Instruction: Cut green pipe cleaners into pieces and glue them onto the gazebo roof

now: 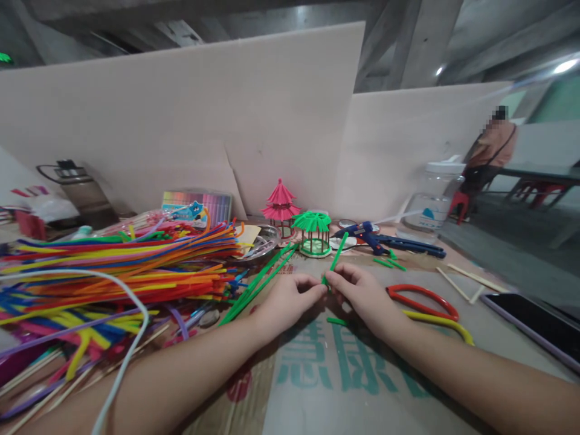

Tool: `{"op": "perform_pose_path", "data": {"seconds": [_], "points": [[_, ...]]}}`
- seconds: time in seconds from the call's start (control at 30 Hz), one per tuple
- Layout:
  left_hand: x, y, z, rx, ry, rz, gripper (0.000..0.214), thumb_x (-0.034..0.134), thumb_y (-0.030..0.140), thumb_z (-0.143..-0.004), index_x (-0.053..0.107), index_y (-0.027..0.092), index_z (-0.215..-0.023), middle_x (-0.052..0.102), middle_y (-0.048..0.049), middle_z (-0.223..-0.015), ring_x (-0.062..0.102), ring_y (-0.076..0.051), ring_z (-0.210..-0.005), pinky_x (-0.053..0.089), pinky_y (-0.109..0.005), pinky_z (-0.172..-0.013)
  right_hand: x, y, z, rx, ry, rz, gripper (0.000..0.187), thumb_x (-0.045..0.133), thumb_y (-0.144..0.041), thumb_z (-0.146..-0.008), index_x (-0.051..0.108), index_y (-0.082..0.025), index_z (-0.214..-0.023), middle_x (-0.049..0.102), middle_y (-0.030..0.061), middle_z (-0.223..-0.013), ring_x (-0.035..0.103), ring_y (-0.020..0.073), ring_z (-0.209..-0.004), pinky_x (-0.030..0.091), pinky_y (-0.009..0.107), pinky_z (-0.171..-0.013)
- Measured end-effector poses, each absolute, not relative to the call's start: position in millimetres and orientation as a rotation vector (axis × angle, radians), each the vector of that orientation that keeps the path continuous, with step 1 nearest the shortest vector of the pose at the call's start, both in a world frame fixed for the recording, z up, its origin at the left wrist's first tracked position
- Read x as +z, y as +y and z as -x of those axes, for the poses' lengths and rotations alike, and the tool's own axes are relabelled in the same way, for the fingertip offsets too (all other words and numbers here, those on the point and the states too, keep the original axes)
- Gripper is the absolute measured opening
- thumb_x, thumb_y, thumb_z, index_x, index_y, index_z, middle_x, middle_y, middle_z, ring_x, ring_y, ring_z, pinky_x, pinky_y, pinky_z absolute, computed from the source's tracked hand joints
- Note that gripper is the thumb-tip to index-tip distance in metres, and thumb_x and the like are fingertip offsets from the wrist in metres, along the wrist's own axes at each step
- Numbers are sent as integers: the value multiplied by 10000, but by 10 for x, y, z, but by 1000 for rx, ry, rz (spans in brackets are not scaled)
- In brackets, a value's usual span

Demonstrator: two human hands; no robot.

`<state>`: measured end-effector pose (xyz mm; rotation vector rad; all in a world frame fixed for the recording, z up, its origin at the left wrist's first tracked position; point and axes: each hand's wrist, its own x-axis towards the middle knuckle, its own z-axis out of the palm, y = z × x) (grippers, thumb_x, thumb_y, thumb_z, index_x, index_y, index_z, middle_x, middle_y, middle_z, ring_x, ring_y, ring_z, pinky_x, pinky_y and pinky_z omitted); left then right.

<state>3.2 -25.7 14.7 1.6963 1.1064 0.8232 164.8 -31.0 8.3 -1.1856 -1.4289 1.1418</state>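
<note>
Centre of frame: both hands meet over the cardboard-covered tabletop, fingertips pinched together on the lower end of a short green fuzzy pipe-cleaner stem. Left hand closes on it from the left, right hand from the right — the two about equally near, thumbs almost touching. The stem's long axis runs up and slightly right, away from the hands toward the small green pipe-cleaner pavilion just beyond; a pink pipe-cleaner pagoda stands behind that. Left of frame, a big heap of multicoloured pipe cleaners. Right of the hands — red-and-yellow-handled scissors and, further back, a blue glue gun. A cut green offcut lies under the wrists.
</note>
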Motion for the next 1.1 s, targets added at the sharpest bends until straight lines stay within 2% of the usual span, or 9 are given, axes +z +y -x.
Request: {"op": "perform_pose_path", "data": {"seconds": [0.27, 0.43, 0.57, 0.7, 0.87, 1.0, 1.1], "points": [[107, -208, -25, 797, 1065, -1730, 327, 580, 429, -796, 692, 124, -757, 608, -7, -629, 436, -84, -500, 326, -207, -486, 71, -292, -1665, 1120, -1448, 1185, 345, 645, -501, -741, 508, -190, -680, 476, -62, -507, 436, 92, -459, 337, 214, -439], [45, -148, 0, 803, 1066, -1789, 332, 512, 394, -830, 720, 134, -824, 655, -36, -686, 497, -108, -539, 329, -208, -477, 47, -288, -1688, 1140, -1408, 1198, 344, 637, -506, -758, 510, -190, -708, 484, -64, -508, 413, 80, -444, 309, 195, -419], [-11, -105, 1, 824, 1049, -1726, 290, 521, 333, -789, 730, 132, -795, 676, -55, -677, 563, -133, -579, 386, -217, -512, 62, -304, -1684, 1136, -1404, 1160, 346, 657, -496, -739, 498, -192, -689, 491, -67, -517, 423, 77, -446, 333, 195, -423], [-13, -109, -2, 820, 1001, -1656, 279, 531, 340, -781, 726, 140, -785, 677, -60, -670, 576, -134, -565, 398, -224, -511, 84, -327, -1690, 1143, -1409, 1159, 345, 660, -496, -737, 497, -195, -699, 494, -69, -532, 414, 70, -422, 304, 189, -390], [33, -138, -5, 776, 989, -1693, 333, 537, 414, -826, 714, 133, -795, 656, -48, -668, 498, -94, -489, 320, -207, -445, 105, -353, -1708, 1124, -1424, 1193, 314, 641, -474, -766, 485, -207, -709, 461, -80, -487, 384, 69, -380, 279, 188, -352], [62, -157, -6, 773, 1066, -1756, 399, 570, 516, -808, 722, 156, -888, 642, -21, -684, 454, -85, -491, 288, -202, -425, 104, -347, -1708, 1092, -1458, 1195, 306, 638, -468, -763, 481, -214, -700, 448, -81, -485, 400, 81, -395, 300, 198, -356], [61, -159, -4, 768, 1089, -1783, 413, 584, 528, -796, 724, 154, -903, 617, -8, -653, 429, -81, -486, 285, -205, -430, 91, -337, -1709, 1067, -1492, 1186, 323, 643, -479, -753, 472, -213, -685, 455, -80, -504, 417, 80, -400, 321, 203, -368]]}}
